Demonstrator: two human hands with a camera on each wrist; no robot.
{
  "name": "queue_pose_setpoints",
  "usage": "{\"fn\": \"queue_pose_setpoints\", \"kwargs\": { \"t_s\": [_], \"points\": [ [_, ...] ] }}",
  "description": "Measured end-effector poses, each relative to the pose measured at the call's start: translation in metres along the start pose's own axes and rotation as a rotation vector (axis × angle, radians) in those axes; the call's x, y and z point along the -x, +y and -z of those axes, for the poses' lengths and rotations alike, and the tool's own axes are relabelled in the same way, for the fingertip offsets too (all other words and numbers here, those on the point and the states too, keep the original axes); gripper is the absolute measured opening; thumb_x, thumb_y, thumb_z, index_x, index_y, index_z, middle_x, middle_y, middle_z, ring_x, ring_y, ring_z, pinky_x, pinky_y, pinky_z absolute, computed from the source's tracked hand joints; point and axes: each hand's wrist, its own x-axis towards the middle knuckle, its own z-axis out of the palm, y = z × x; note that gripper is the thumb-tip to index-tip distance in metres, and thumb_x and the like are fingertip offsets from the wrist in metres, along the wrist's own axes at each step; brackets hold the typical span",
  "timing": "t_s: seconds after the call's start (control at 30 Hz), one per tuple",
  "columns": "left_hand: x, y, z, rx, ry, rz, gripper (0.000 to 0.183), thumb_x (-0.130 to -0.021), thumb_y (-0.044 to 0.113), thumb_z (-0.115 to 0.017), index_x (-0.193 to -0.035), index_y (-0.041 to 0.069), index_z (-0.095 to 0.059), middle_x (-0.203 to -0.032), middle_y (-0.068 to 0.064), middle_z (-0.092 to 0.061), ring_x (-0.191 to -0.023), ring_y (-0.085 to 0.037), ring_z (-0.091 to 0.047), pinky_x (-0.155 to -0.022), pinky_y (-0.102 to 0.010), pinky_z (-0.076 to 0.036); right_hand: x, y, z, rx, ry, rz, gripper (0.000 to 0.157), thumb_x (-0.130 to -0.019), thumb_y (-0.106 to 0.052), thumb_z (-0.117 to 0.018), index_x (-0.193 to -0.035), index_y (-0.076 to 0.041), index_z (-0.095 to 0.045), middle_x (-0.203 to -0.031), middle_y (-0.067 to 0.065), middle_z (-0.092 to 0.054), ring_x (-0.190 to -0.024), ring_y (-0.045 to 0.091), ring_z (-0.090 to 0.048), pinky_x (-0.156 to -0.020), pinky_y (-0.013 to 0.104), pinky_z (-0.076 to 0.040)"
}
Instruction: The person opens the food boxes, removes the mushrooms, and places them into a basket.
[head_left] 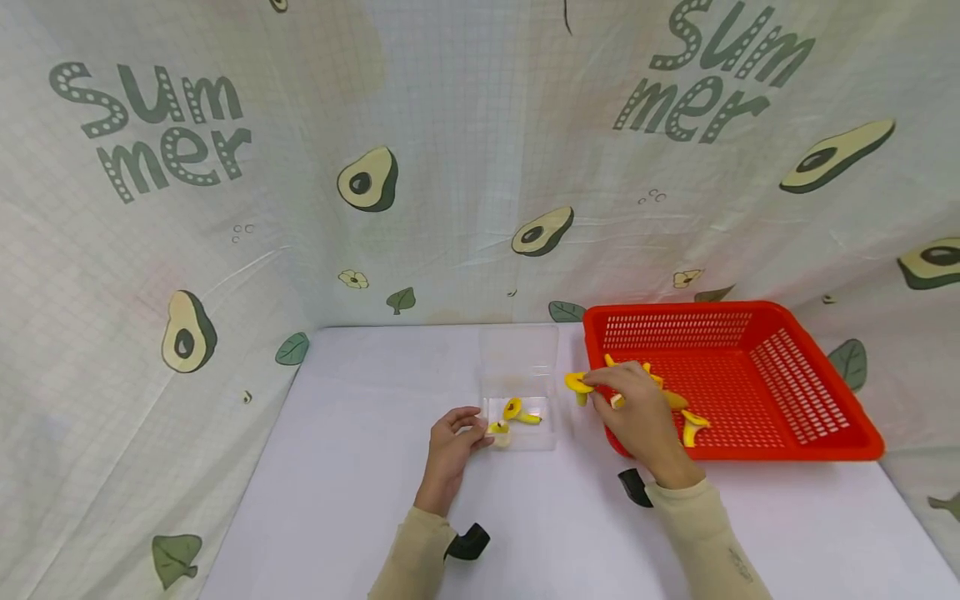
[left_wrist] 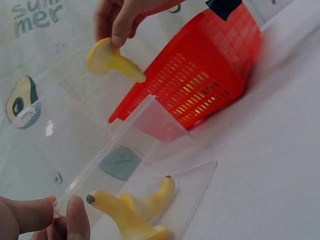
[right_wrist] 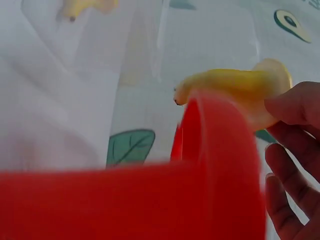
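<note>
My right hand (head_left: 639,415) pinches a yellow mushroom (head_left: 577,385) by its cap, thumb against fingers, just past the left rim of the red basket (head_left: 810,367). In the left wrist view its stem slants down to the right. The clear plastic box (head_left: 553,437) stands on the table with its lid (head_left: 519,346) tipped back. My left hand (head_left: 448,454) pinches the box's near left wall between thumb (left_wrist: 30,214) and fingers. Inside the box lie yellow mushrooms (left_wrist: 125,215), their stems dark at the tips.
Several more yellow mushrooms (head_left: 693,425) lie in the left part of the red basket, some hidden behind my right hand. The basket's slotted walls stand close to the right of the box. Behind everything hangs a printed cloth (head_left: 450,250), meeting the white table (head_left: 360,392) at the back.
</note>
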Motion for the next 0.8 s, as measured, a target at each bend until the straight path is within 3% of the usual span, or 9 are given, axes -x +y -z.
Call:
{"fn": "queue_pose_setpoints", "kwargs": {
  "t_s": [0.23,0.53,0.8],
  "points": [
    [0.001,0.001,0.0,-0.017,0.008,0.002,0.035,-0.098,-0.008,-0.068,-0.131,-0.015,-0.058,-0.097,-0.008,-0.059,-0.081,-0.017,-0.063,-0.075,-0.026,-0.066,0.012,0.016,0.021,0.024,0.059,-0.042,0.03,-0.073,0.014,-0.088,-0.097,-0.001,-0.08,-0.095,0.01,-0.078,-0.089,0.02,-0.059,-0.077,-0.002,-0.039],
    [0.0,0.001,-0.001,-0.019,0.004,-0.004,0.035,-0.098,-0.009,-0.067,-0.131,-0.016,-0.057,-0.096,-0.007,-0.059,-0.081,-0.017,-0.062,-0.074,-0.026,-0.066,0.021,0.03,0.044,0.057,0.129,-0.096,0.032,-0.071,0.016,-0.088,-0.098,0.002,-0.079,-0.093,0.014,-0.077,-0.092,0.025,-0.06,-0.086,-0.001,-0.037],
    [0.0,0.0,-0.001,-0.019,0.007,-0.013,0.033,-0.097,-0.009,-0.068,-0.128,-0.015,-0.06,-0.096,-0.007,-0.059,-0.08,-0.017,-0.063,-0.074,-0.027,-0.066,0.03,0.041,0.055,0.102,0.117,-0.14,0.031,-0.074,0.019,-0.083,-0.1,0.002,-0.079,-0.095,0.016,-0.077,-0.093,0.029,-0.061,-0.087,-0.001,-0.035]
  ]
}}
